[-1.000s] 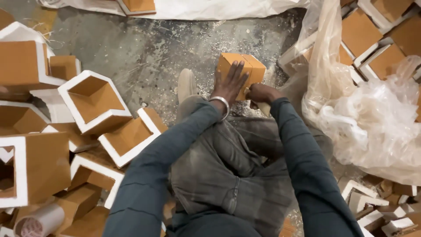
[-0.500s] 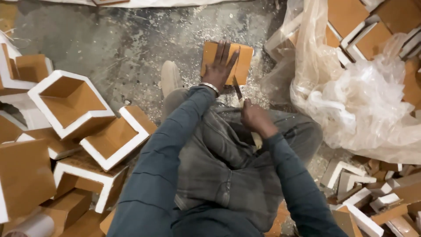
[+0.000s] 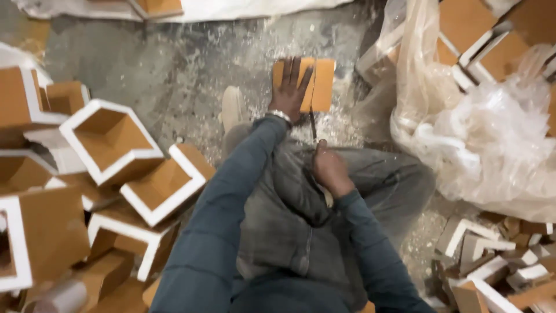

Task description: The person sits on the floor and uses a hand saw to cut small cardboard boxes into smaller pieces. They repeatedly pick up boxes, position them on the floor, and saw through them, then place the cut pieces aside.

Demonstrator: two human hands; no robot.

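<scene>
I sit on a dusty concrete floor. My left hand [image 3: 291, 88] lies flat, fingers spread, on a small orange-brown board [image 3: 321, 84] on the floor in front of my knees. A dark cut line runs down the board's middle. My right hand [image 3: 329, 168] is pulled back toward my lap and grips a thin dark blade [image 3: 313, 126], whose tip points at the board's near edge.
Open orange boxes with white edges [image 3: 110, 139] are piled at the left. A crumpled clear plastic sheet [image 3: 492, 145] covers more pieces at the right. Small offcuts [image 3: 492, 266] lie at the lower right. My shoe [image 3: 233, 107] rests left of the board.
Both hands were on the board a second ago. My right hand has drawn back toward my lap with the blade, and a cut line now shows on the board.
</scene>
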